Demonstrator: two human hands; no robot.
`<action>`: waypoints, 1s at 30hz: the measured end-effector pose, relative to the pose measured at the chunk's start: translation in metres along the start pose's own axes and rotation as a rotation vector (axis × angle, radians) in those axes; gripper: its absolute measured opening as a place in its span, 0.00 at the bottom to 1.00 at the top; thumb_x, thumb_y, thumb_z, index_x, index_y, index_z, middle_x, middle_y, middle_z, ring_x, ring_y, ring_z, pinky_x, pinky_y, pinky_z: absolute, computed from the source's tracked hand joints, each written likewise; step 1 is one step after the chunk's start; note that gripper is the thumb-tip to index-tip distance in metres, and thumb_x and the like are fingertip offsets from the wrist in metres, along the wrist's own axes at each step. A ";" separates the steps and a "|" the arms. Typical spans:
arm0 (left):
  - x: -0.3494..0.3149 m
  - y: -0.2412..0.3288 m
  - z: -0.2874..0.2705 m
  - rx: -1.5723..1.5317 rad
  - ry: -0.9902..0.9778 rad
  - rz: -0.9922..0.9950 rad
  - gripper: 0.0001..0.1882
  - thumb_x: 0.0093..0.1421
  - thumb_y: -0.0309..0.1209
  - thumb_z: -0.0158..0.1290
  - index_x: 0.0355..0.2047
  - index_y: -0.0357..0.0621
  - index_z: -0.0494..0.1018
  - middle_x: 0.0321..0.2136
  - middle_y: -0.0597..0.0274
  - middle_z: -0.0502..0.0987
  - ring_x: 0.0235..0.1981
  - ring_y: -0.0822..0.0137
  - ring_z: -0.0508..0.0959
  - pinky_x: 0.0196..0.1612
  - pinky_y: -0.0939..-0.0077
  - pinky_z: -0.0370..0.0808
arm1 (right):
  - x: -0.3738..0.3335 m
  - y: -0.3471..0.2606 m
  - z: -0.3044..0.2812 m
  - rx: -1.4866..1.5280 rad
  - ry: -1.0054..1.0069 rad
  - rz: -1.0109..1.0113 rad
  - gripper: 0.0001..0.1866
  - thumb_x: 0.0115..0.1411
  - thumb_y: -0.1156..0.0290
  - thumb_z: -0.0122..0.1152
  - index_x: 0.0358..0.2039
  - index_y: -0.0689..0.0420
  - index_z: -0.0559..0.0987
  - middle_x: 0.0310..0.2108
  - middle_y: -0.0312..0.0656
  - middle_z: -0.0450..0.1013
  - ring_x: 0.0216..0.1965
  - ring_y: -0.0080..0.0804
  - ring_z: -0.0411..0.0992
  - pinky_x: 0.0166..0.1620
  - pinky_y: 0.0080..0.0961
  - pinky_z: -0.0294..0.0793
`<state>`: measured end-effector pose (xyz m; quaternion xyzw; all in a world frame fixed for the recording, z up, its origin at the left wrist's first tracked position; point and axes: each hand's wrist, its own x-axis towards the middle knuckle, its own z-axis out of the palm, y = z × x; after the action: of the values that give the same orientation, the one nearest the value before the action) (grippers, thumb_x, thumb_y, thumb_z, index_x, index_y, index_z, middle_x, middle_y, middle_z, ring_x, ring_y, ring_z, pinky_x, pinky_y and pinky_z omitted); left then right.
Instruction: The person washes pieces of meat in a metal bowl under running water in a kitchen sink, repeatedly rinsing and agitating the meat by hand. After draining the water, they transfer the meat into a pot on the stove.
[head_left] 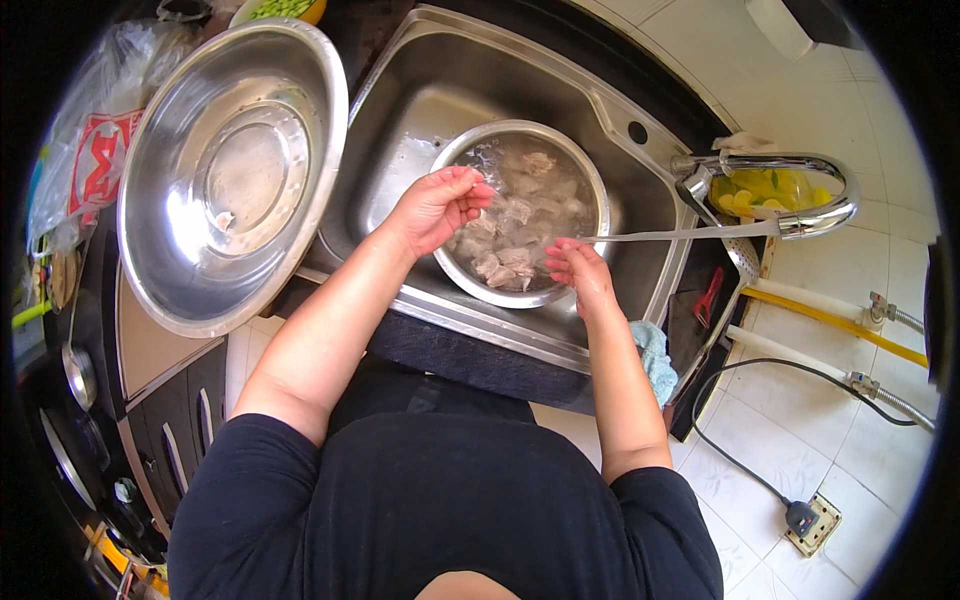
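A round steel bowl (603,215) stands in the sink, holding cloudy water and several pieces of pale meat (517,211). Above its left side is my left hand (438,210), its fingers curled in and the thumb against the index finger. Whatever is in that pinch, if anything, is too small to make out. Over the bowl's right edge hovers my right hand (582,275), fingers loosely bent and apart, with no object seen in them. A thin stream of water from the chrome faucet (825,200) reaches the bowl just above the right fingers.
A large steel basin (335,110) with a small scrap inside rests left of the steel sink (400,165). A light blue cloth (652,360) hangs at the sink's near right edge. Plastic bags (90,130) lie far left. A red-handled tool (709,298) is at right.
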<state>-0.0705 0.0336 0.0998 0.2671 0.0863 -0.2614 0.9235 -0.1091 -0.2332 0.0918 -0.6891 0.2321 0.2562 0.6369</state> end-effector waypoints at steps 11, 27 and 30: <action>-0.030 0.016 0.006 0.083 0.008 0.038 0.15 0.59 0.29 0.46 0.47 0.39 0.67 0.44 0.51 0.73 0.43 0.64 0.74 0.46 0.73 0.71 | -0.004 -0.009 0.026 0.023 -0.036 0.024 0.16 0.59 0.65 0.47 0.44 0.61 0.69 0.40 0.43 0.72 0.37 0.27 0.71 0.38 0.21 0.69; -0.100 0.042 0.080 0.886 0.028 0.525 0.06 0.53 0.24 0.53 0.32 0.39 0.74 0.34 0.62 0.75 0.35 0.75 0.73 0.38 0.81 0.69 | -0.024 -0.024 0.082 -0.013 -0.129 -0.259 0.14 0.60 0.65 0.49 0.43 0.59 0.72 0.38 0.39 0.73 0.37 0.24 0.70 0.39 0.19 0.67; -0.135 0.098 0.096 1.373 0.137 0.801 0.05 0.50 0.23 0.55 0.29 0.40 0.75 0.33 0.62 0.74 0.36 0.72 0.72 0.37 0.81 0.69 | -0.021 -0.018 0.077 -0.031 -0.102 -0.234 0.13 0.60 0.66 0.49 0.43 0.59 0.71 0.39 0.41 0.73 0.37 0.25 0.71 0.39 0.19 0.69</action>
<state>-0.1316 0.1114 0.2645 0.8023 -0.1399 0.1127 0.5692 -0.1175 -0.1551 0.1148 -0.7071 0.1135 0.2186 0.6628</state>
